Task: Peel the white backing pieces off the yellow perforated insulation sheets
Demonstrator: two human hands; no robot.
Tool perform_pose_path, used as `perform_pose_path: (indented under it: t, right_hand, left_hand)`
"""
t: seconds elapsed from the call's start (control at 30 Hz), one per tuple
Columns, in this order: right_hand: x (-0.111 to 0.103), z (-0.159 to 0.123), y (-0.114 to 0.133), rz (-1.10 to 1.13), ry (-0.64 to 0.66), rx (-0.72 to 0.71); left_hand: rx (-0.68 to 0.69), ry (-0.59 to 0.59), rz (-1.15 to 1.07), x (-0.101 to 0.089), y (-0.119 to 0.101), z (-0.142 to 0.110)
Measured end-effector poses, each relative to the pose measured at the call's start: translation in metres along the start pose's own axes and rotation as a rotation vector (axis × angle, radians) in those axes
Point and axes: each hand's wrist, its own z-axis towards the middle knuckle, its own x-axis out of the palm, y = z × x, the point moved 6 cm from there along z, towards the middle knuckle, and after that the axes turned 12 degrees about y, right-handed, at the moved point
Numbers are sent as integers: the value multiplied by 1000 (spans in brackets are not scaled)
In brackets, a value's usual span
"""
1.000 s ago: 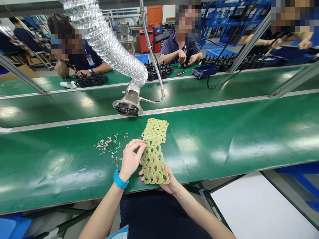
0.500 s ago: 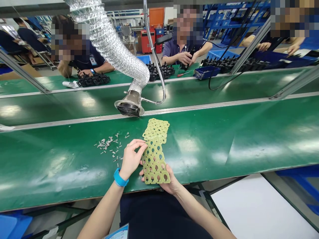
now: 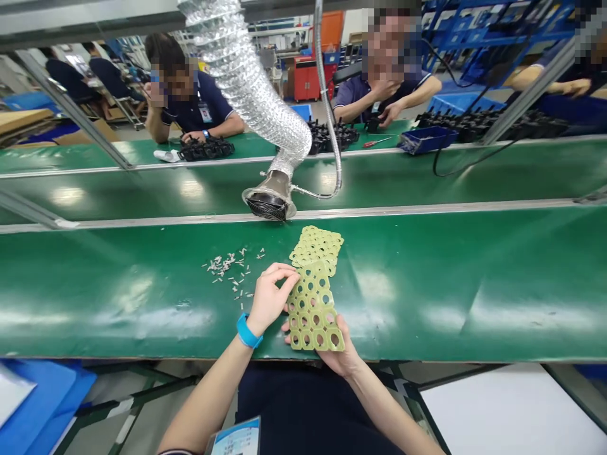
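Observation:
A yellow-green panel (image 3: 310,304) with rows of round holes, like an unseparated circuit board sheet, lies across my right hand (image 3: 345,354). That hand grips it from below, thumb at the right edge and fingertips showing past the left edge. At the panel's upper left edge, my left hand (image 3: 272,294) has thumb and index finger pinched together. Whatever sits in that pinch is too small to make out. Beyond the held panel, more yellow-green panels (image 3: 318,243) rest on the green bench. Small silvery metal pieces (image 3: 225,265) are scattered left of my left hand.
A fume extraction hose (image 3: 272,120) hangs over the bench, its fan-guarded mouth (image 3: 269,202) just behind the panels. A metal rail (image 3: 403,208) edges the green bench (image 3: 118,265). Across it, co-workers sit by black parts (image 3: 208,148) and a blue bin (image 3: 427,139).
The camera view has turned left, so everything appears further right. My hands keep the same hold on the panel. The co-worker opposite has raised a hand toward the face.

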Motion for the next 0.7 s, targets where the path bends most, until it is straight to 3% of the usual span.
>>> perform_pose_path:
  t: [0.17, 0.3, 0.43, 0.53, 0.7]
  right_hand:
    - [2, 1, 3, 61, -51, -10]
    - [3, 2, 8, 154, -95, -52]
    - [3, 4, 9, 176, -115, -51]
    - [4, 4, 9, 173, -102, -47]
    - [4, 4, 8, 164, -94, -48]
  left_hand:
    - [20, -33, 11, -13, -3, -5]
    - [17, -164, 133, -59, 5, -24]
    - [-122, -182, 262, -98, 31, -54]
    - [-198, -110, 335, -101, 48, -72]
    - [-224, 16, 450, -86, 62, -82]
